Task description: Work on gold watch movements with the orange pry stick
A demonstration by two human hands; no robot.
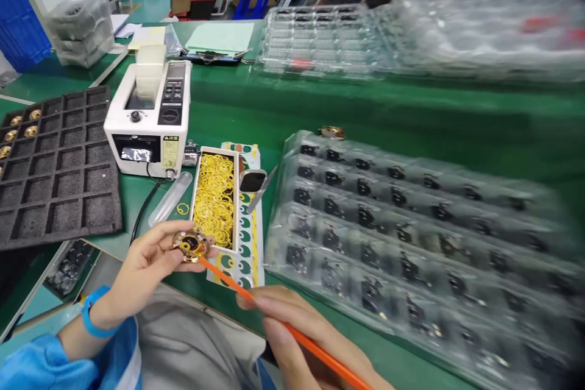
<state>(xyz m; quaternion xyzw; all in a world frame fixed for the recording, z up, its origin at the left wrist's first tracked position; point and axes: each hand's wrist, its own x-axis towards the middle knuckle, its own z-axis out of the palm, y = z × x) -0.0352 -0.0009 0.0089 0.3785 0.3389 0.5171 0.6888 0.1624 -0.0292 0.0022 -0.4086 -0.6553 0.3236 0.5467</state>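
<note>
My left hand (145, 265) pinches a small round brass part (191, 245) with a yellow ring on it, held just above the table's near edge. My right hand (297, 335) grips a thin orange stick (274, 317) like a pen, and its tip touches the brass part. Right behind the part is a narrow white box of yellow rings (214, 198). Beside the box lies a sheet of green and yellow round stickers (248, 237).
A white tape dispenser (148, 119) stands at left centre. A black foam grid tray (55, 170) with a few brass parts lies far left. Clear plastic trays of black parts (411, 237) fill the right. More clear trays (329, 39) sit at the back on the green table (256, 109).
</note>
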